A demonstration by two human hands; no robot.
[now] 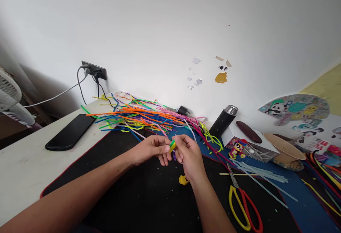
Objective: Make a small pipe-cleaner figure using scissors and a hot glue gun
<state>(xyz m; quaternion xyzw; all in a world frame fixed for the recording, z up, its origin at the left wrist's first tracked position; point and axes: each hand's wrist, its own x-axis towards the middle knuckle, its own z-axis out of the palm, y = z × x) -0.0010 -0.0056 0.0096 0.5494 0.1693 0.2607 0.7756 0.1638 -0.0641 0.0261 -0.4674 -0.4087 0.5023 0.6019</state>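
Over the black mat (133,190), my left hand (154,149) and my right hand (191,156) meet and pinch a small yellow-and-green pipe cleaner piece (173,146) between thumbs and fingertips. A bit of purple (174,155) shows just below it, partly hidden by the fingers. Beneath my right wrist lies a small yellow object (183,180) whose kind I cannot make out. Behind both hands spreads a loose heap of pipe cleaners (144,114) in orange, blue, green, pink and yellow.
Scissors (243,204) with yellow and red handles lie right of my forearm, beside translucent sticks (266,178). A black flask (223,121), a white box (230,135) and a bowl (283,146) stand at back right. A black phone (69,132) rests at left.
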